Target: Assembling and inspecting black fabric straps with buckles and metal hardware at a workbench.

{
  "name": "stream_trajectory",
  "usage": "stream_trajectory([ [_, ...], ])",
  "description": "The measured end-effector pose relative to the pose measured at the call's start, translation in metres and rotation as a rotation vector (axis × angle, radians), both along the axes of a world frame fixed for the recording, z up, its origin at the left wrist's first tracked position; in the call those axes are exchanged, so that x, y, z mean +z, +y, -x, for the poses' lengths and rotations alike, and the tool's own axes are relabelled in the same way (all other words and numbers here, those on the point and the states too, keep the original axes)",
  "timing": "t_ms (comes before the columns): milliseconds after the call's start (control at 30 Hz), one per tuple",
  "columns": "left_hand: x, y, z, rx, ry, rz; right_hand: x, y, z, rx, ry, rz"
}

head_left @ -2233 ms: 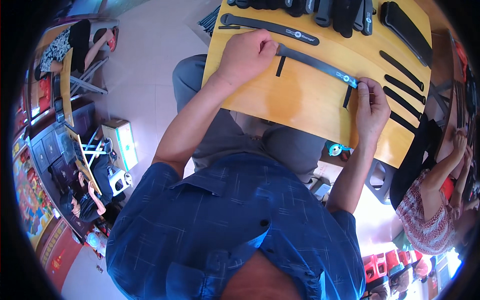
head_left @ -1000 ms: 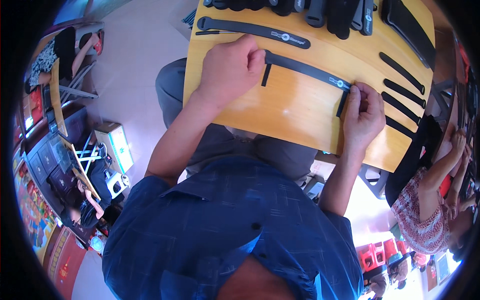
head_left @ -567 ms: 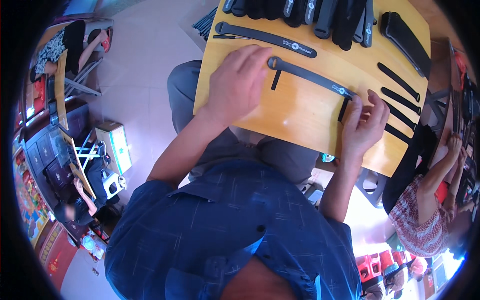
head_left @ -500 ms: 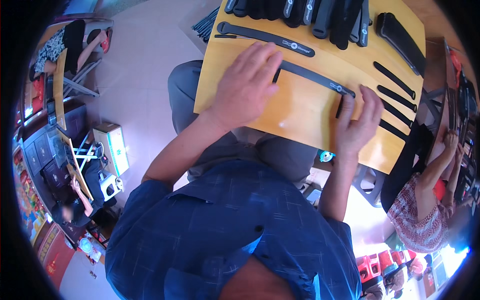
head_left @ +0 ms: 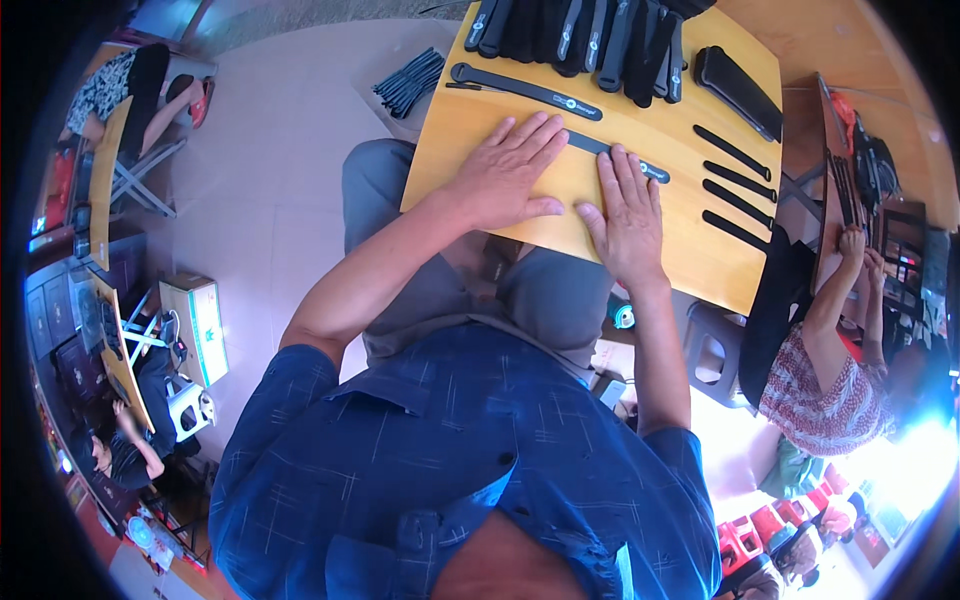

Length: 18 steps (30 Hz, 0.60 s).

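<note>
A long dark grey strap (head_left: 588, 143) with a rounded end and a white printed mark lies flat on the wooden table (head_left: 540, 222). My left hand (head_left: 507, 178) rests over its left part, palm down with the fingers stretched out, hiding that end. Across its middle lie the fingertips of my right hand (head_left: 630, 215), also flat and extended, thumb spread. Farther off, a second grey strap (head_left: 525, 92) with a loop hole at its left end lies roughly parallel. A thin dark stick-like piece (head_left: 468, 87) sits just below that strap's left end.
Many dark straps (head_left: 570, 40) are piled along the far edge. Several short black straps (head_left: 738, 190) lie at the right, below a dark stack (head_left: 738, 92). More straps (head_left: 410, 82) rest in a clear container left of the table. Another person (head_left: 825, 375) works at the right.
Both hands have flattened onto the strap. My right hand has moved left from the strap's right end, and the thin black pieces hanging below the strap no longer show. The view has shifted slightly.
</note>
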<state>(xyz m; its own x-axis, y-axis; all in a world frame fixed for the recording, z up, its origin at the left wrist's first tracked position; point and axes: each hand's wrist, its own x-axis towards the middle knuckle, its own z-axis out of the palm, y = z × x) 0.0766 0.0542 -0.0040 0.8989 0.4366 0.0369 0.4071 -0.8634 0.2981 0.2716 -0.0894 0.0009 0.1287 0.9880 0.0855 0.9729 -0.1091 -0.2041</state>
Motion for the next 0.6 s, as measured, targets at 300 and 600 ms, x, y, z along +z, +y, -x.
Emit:
stream_trajectory([
  [300, 0.008, 0.002, 0.005, 0.011, 0.021, 0.032, -0.005, -0.028, -0.028, -0.182, 0.023, -0.026],
  [600, 0.002, -0.004, -0.001, 0.036, 0.031, 0.032, -0.012, -0.032, -0.025, -0.252, -0.031, -0.057],
])
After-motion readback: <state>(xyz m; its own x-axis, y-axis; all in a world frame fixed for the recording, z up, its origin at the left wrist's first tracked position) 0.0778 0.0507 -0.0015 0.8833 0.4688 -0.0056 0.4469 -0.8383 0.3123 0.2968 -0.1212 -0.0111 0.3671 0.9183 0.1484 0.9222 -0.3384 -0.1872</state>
